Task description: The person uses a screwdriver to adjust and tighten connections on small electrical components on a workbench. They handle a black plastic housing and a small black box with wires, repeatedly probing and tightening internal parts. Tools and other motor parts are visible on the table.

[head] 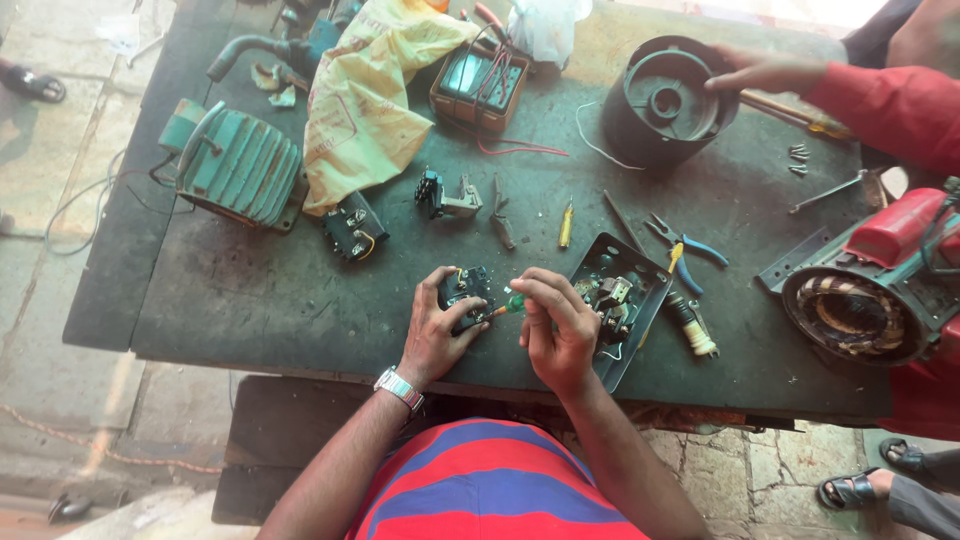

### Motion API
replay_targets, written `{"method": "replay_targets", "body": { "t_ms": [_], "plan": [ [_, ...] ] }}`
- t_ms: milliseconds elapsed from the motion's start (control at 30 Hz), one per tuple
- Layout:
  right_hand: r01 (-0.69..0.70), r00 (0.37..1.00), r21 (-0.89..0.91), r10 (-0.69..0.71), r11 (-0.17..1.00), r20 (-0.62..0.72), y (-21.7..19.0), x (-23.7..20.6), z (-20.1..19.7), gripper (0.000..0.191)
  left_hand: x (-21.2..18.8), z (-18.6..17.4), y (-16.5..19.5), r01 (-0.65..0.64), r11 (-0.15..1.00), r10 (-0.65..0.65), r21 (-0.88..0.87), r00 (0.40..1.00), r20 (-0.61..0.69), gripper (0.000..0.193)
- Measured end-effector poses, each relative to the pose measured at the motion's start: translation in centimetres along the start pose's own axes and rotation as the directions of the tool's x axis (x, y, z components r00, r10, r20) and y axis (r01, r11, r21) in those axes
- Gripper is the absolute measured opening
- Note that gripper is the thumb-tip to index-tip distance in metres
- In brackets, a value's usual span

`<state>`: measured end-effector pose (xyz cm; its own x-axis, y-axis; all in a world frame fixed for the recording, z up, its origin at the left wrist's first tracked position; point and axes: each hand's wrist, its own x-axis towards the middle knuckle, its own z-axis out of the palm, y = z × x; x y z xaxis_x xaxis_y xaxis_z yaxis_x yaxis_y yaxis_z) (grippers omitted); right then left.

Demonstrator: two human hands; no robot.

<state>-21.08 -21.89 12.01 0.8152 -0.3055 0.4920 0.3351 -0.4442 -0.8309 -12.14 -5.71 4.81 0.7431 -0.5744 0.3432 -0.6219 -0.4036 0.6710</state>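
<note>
The left hand (438,322) grips a small black switch block (466,290) at the front edge of the bench (260,290). The right hand (556,325) is closed around a green-handled screwdriver (507,306), its tip touching the block, beside a black tray (645,310) of parts.

Small black switch block (466,293) with a bit of yellow and red wiring on top sits near the front edge of the desk (280,290), tilted a little. A green-handled screwdriver (507,306) lies almost flat, its tip touching the block's right side.
</note>
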Motion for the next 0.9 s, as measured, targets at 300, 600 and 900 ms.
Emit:
{"method": "replay_targets", "body": {
  "t_ms": [300,600,900],
  "plan": [
    [0.040,0.995,-0.127,-0.050,0.991,-0.083,-0.7,-2.0,-3.0,0.028,-0.6,0.1,0.8,-0.012,0.989,0.003,0.144,0.998,0.063,0.071],
    [-0.318,0.826,-0.018,0.268,0.948,-0.497,1.8,-7.4,-16.6,0.046,1.5,1.3,0.7,-0.060,0.913,-0.075,0.403,0.947,0.312,0.086],
    [-0.763,0.640,-0.389,0.689,0.516,-0.340,7.8,-10.8,-12.5,0.057,1.0,0.1,0.8,0.086,0.995,-0.093,0.051,0.981,0.170,0.089]
  ]
}}
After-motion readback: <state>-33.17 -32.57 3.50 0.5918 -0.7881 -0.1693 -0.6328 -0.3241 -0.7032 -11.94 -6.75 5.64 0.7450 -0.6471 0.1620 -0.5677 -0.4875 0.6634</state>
